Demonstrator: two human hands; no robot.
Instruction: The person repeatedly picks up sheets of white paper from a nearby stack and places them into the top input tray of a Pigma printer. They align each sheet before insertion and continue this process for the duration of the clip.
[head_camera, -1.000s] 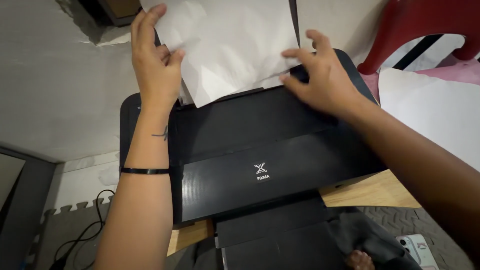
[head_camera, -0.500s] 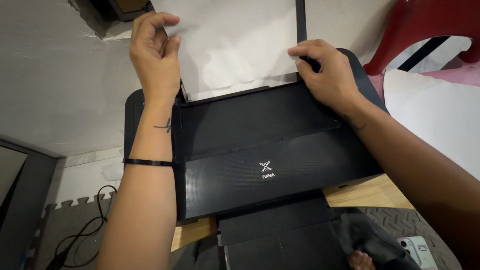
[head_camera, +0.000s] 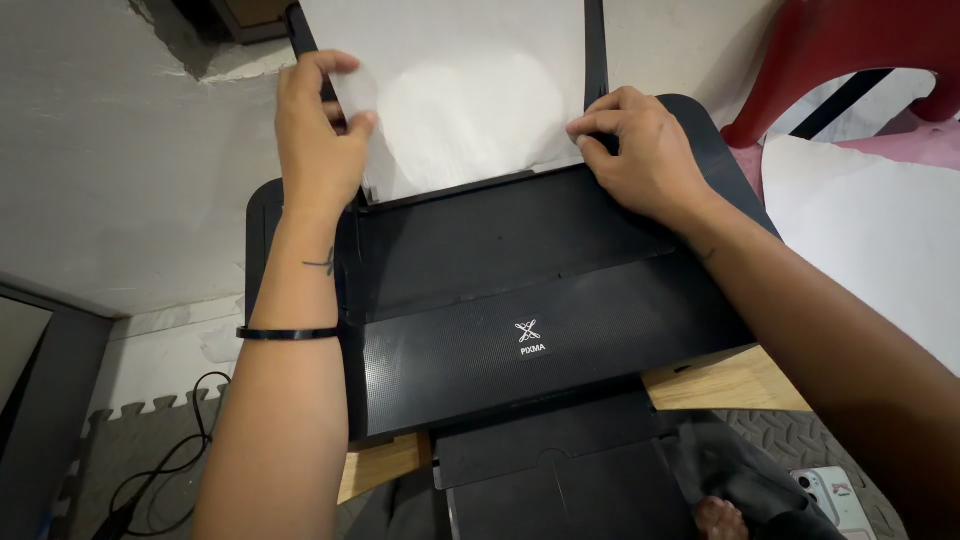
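At the rear feed slot of the black printer (head_camera: 520, 290), a white paper sheet (head_camera: 460, 90) is standing upright w/ its lower edge sitting inside the slot, backed by the black paper support (head_camera: 596, 45).

1. Left hand (head_camera: 318, 140) is gripping the sheet's left edge: thumb and index finger are pinching it, remaining fingers are curling behind. Hand is nearly closed on the paper. Wrist is lying over the printer's left rear corner; a thin black band (head_camera: 288, 333) is circling the forearm.
2. Right hand (head_camera: 645, 155) is resting on the printer's right rear corner, fingers bent, thumb and index tip pressing at the sheet's lower right edge beside the support rail. Whether it is pinching the paper or the guide beneath, cannot tell; hand is mostly closed.

Printer is sitting on a wooden table (head_camera: 730, 385), front output tray (head_camera: 545, 455) extending toward the person.

Surroundings: red plastic chair (head_camera: 850, 60) is standing at upper right, near a loose white sheet (head_camera: 870, 225). Black cable (head_camera: 170, 465) is lying on the grey foam floor mat (head_camera: 140, 440) at lower left. White phone (head_camera: 835, 495) is lying at lower right, well apart from both hands.
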